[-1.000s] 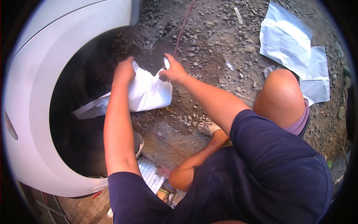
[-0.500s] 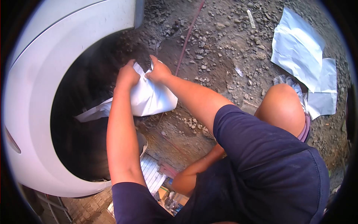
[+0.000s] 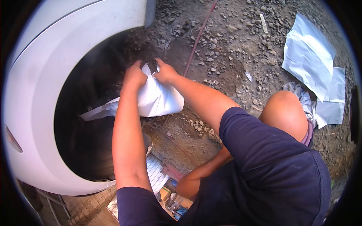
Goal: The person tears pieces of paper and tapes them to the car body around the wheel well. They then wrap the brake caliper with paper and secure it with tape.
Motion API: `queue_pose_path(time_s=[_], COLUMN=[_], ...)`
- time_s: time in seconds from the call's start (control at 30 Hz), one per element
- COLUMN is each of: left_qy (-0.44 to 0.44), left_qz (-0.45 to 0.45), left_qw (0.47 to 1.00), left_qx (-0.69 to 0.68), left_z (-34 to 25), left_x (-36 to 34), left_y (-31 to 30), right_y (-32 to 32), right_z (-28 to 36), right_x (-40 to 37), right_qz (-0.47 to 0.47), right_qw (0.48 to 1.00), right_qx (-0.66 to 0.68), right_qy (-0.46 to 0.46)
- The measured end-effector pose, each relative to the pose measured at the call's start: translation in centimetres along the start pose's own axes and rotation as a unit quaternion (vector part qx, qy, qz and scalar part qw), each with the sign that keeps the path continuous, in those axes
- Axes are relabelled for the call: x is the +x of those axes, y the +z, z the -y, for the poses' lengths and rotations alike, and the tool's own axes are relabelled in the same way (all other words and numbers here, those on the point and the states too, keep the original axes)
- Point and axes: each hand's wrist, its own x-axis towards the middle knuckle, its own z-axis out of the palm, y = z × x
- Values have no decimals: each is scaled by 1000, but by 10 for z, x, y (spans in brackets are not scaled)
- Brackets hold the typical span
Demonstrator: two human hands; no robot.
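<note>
A white sheet of paper point(image 3: 160, 100) is bunched up at the opening of a white car's wheel arch point(image 3: 45, 113). My left hand point(image 3: 134, 77) grips the sheet's upper left part, its fingers curled behind it. Close by on the right, my right hand point(image 3: 165, 73) pinches the upper right edge between thumb and fingers. One long strip of the sheet trails leftward into the dark wheel well. Some of the fingertips are hidden behind the paper.
Gravelly ground point(image 3: 230, 52) surrounds the car, crossed by a thin red hose point(image 3: 198, 41). More white sheets point(image 3: 309, 56) lie at the right, beyond my bent knee point(image 3: 284, 113). Below are a white slatted panel point(image 3: 155, 169) and assorted small items.
The view has shifted slightly, so everything sits a little further right. Both hands keep their hold on the paper, which has barely changed shape.
</note>
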Motion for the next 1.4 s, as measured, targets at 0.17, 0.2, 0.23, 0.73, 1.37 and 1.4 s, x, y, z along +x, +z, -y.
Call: queue_pose_path(time_s=[0.17, 0.2, 0.23, 0.73, 1.37, 1.4], left_qy=[-16, -17, -17, 59, -114, -130], left_qz=[16, 14, 12, -115, -74, -59], left_qw=[1000, 1000, 1000, 985, 957, 954], left_qx=[-7, -6, -6, -118, -258, -263], left_z=[-9, -11, -13, -32, 65, 69], left_x=[-9, -11, -12, -109, -390, -402], left_y=[-7, -9, -10, -74, -7, 2], right_y=[2, 4, -2, -6, -24, -23], right_z=[-2, -3, 6, -4, 11, 12], right_x=[13, 16, 10, -3, 0, 2], right_qz=[29, 30, 31, 150, 252, 258], right_qw=[999, 999, 999, 979, 944, 944], right_qx=[-27, -35, -35, 136, 215, 207], right_qy=[-9, -4, -6, 7, 21, 19])
